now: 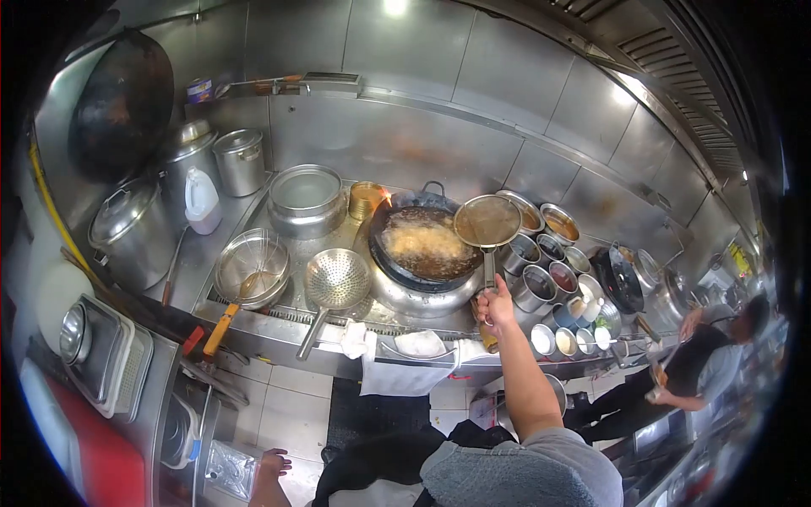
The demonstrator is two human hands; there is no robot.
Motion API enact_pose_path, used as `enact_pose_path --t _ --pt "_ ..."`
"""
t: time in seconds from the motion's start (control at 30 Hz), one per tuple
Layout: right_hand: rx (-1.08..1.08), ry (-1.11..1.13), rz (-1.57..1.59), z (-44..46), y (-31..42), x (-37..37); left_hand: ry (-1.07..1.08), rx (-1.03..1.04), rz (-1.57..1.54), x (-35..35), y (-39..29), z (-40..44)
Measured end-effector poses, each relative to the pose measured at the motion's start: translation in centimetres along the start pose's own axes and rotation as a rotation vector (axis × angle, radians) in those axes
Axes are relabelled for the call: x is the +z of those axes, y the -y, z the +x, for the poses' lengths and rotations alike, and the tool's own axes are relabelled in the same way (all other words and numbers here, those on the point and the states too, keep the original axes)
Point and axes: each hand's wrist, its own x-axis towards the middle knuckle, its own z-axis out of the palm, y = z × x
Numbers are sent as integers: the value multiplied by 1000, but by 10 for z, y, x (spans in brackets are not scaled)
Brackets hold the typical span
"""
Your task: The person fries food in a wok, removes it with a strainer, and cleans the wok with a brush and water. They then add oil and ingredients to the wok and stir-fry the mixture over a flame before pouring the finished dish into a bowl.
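My right hand [497, 306] is closed around the handle of a fine-mesh strainer [488, 221]. Its round head is up over the right rim of a black wok [383, 253]. Pale golden, foaming food [427, 242] bubbles in dark oil inside the wok. Low beside my body, my left hand [274, 461] hangs with loosely bent fingers and holds nothing visible. A perforated ladle [337, 279] rests on the counter left of the wok, its handle over the front edge. Further left, a wire skimmer with a wooden handle [221, 328] lies by a mesh basket [252, 264].
Flame shows at the wok's left rim by a large tin [366, 200] and a metal pot [305, 193]. Several sauce containers [536, 286] crowd the counter to the right. Folded cloths [420, 344] lie along the front edge. A co-worker [694, 363] stands at far right.
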Motion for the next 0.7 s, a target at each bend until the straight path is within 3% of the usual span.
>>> enact_pose_path --t 0.1,0.3,0.37,0.47,0.6,0.7 --pt "24 36 -16 7 0 -37 -48 19 13 42 -6 -21" --pt "25 155 -148 23 5 -114 100 36 42 161 -2 -60" --pt "-10 161 -276 28 9 -133 105 120 284 194 1 -73" --pt "-87 163 -414 36 16 -146 147 115 248 214 3 -91" --pt "-231 47 -787 63 14 -155 38 115 227 207 15 -100" --pt "-236 8 -906 61 26 -145 -17 6 15 189 30 -101"
